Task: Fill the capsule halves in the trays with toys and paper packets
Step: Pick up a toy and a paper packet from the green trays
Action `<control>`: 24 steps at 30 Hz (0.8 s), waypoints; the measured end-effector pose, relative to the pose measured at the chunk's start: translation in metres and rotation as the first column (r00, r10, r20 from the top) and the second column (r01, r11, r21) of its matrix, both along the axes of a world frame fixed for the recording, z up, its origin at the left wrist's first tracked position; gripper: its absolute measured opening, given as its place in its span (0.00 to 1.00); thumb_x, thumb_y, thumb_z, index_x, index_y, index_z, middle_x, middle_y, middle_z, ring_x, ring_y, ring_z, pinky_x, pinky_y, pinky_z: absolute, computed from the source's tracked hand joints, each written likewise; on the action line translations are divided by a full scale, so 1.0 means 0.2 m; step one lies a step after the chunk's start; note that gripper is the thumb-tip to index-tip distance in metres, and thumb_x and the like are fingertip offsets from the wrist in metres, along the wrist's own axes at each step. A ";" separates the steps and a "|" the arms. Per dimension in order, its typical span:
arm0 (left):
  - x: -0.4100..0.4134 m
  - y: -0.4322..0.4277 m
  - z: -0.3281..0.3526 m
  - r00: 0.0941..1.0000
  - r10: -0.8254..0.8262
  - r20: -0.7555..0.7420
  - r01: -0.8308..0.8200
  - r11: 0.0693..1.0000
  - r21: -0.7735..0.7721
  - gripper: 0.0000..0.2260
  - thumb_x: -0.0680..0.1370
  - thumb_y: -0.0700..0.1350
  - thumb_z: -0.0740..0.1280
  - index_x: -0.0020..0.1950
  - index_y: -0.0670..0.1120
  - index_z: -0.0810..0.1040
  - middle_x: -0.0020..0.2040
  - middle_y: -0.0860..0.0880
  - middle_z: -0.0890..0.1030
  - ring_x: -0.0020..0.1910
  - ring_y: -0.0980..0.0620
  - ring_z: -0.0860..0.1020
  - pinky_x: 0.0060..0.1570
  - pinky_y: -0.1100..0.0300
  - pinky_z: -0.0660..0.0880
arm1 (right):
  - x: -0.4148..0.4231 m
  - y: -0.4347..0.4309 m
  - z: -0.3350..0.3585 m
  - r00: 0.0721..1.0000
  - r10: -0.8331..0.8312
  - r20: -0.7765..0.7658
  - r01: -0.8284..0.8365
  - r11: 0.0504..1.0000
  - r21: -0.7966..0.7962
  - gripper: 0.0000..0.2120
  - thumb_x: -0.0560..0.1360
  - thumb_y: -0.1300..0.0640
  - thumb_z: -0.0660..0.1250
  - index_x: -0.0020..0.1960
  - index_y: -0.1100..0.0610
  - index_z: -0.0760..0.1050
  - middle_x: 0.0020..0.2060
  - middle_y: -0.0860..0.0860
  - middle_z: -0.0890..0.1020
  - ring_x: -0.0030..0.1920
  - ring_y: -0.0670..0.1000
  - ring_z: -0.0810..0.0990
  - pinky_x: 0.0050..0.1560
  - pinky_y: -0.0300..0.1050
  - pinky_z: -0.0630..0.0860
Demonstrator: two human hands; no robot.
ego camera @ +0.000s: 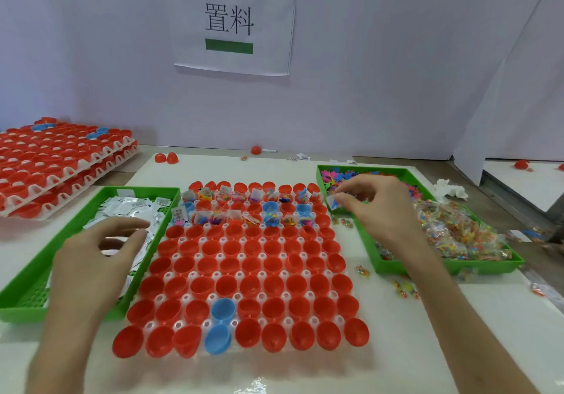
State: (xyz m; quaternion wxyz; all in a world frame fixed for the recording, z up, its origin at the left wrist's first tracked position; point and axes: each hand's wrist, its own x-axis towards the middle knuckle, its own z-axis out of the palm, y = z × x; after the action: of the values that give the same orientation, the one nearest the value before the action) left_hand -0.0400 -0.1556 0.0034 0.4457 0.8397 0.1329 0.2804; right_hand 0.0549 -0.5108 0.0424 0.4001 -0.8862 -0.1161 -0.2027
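Note:
A clear tray (183,299) in the middle holds rows of red capsule halves (250,265) and a few blue ones (222,309). The two far rows contain toys and paper packets (241,218); the nearer rows look bare. My left hand (100,256) hovers over the left green tray (45,259) of white paper packets (128,207), fingers curled, nothing clearly held. My right hand (375,207) is over the near-left corner of the right green tray (387,267), pinching a small clear bag with a blue toy (333,203).
Stacked trays of red capsule halves (58,161) stand at the far left. The right green tray holds colourful toys (345,177) and bagged toys (451,228). Loose red halves (166,158) and stray bagged toys (403,288) lie on the white table. A wall with a paper sign (232,24) stands behind.

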 end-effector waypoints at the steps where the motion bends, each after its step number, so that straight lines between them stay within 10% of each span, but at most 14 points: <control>1: 0.04 0.08 -0.03 0.997 0.030 -0.064 -0.026 0.998 0.054 0.16 0.76 0.42 0.73 0.42 0.66 0.82 0.43 0.58 0.83 0.42 0.53 0.80 0.41 0.51 0.78 | 0.04 0.00 -0.01 1.000 0.009 -0.011 -0.009 0.999 -0.053 0.04 0.73 0.57 0.75 0.42 0.48 0.84 0.36 0.41 0.84 0.39 0.42 0.80 0.39 0.30 0.72; 8: 0.13 0.19 -0.10 0.950 -0.007 -0.311 0.073 0.977 0.201 0.10 0.75 0.46 0.74 0.41 0.61 0.80 0.43 0.54 0.81 0.40 0.54 0.78 0.38 0.54 0.71 | 0.18 0.03 -0.10 0.995 0.053 -0.088 -0.076 0.956 -0.283 0.05 0.74 0.55 0.75 0.43 0.45 0.84 0.35 0.37 0.81 0.37 0.38 0.79 0.38 0.29 0.70; 24: 0.10 0.15 -0.07 0.948 -0.016 -0.318 0.086 0.974 0.210 0.06 0.76 0.48 0.73 0.43 0.59 0.79 0.46 0.53 0.78 0.42 0.52 0.76 0.43 0.52 0.71 | 0.27 0.07 -0.16 0.970 0.019 -0.243 -0.112 0.921 -0.374 0.03 0.73 0.54 0.76 0.41 0.47 0.85 0.34 0.36 0.79 0.40 0.37 0.77 0.41 0.33 0.71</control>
State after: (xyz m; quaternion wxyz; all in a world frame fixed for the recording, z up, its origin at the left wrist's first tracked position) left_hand -0.0203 -0.1254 -0.0115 0.3297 0.9211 0.1481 0.1447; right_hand 0.1089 -0.4974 0.0099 0.2358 -0.9606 -0.1355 -0.0565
